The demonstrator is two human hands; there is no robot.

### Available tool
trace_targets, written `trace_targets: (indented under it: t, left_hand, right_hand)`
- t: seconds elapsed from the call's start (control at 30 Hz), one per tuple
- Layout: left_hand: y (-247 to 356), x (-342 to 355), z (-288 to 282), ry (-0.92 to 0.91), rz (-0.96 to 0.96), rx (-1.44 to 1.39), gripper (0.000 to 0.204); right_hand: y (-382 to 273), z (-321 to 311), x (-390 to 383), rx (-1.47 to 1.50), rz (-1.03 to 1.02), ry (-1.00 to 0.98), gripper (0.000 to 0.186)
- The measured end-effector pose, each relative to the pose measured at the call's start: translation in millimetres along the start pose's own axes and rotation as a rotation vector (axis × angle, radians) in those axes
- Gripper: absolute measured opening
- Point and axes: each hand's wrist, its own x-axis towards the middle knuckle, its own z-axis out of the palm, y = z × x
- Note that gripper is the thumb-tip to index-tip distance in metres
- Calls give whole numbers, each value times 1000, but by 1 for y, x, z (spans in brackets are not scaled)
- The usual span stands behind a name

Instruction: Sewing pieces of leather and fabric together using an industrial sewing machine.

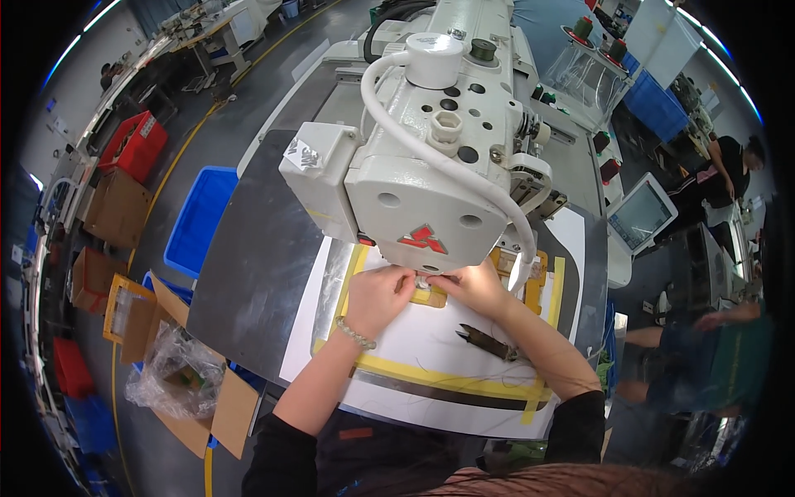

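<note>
White sheet (pixel 399 346) is lying on the dark worktop (pixel 248 286), its near side hanging around the front edge, strips of yellow tape (pixel 447 379) running along its front and sides. My left hand (pixel 379 296) and right hand (pixel 478 290) are meeting near the middle of the worktop, well in from the front edge, right under the white sewing machine head (pixel 431 195). Fingers on both are curling in, tips almost together at a small pale piece (pixel 423 282), which is sitting at the back edge of a small yellow plate (pixel 429 299); the tips are partly hidden, so I cannot tell whether either hand is pinching it or only touching. I'm wearing a beaded bracelet (pixel 354 334) on the left wrist. Thread snips (pixel 489 341) are lying toward the worktop's front right corner, just beside my right forearm, blades pointing left. Off the left edge, a blue bin (pixel 201 219) and an open cardboard box (pixel 236 410) with clear plastic (pixel 189 373) are standing; off the right edge, a screen (pixel 642 215) is facing my side
</note>
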Motion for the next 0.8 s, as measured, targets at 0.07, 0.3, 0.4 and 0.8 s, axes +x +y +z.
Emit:
trace_targets:
  t: [0.07,0.3,0.4,0.8]
  left_hand:
    - [-1,0,2,-23,9,17,6]
    - [4,4,10,-44,62,27,8]
    - [2,5,14,-30,98,58,8]
    - [0,0,7,-30,78,42,5]
  right_hand:
    - [-4,-1,3,-40,5,4,19]
    - [8,-3,-4,72,234,30,17]
    - [12,-2,-2,90,184,27,19]
    - [-10,-9,7,-200,46,-55,26]
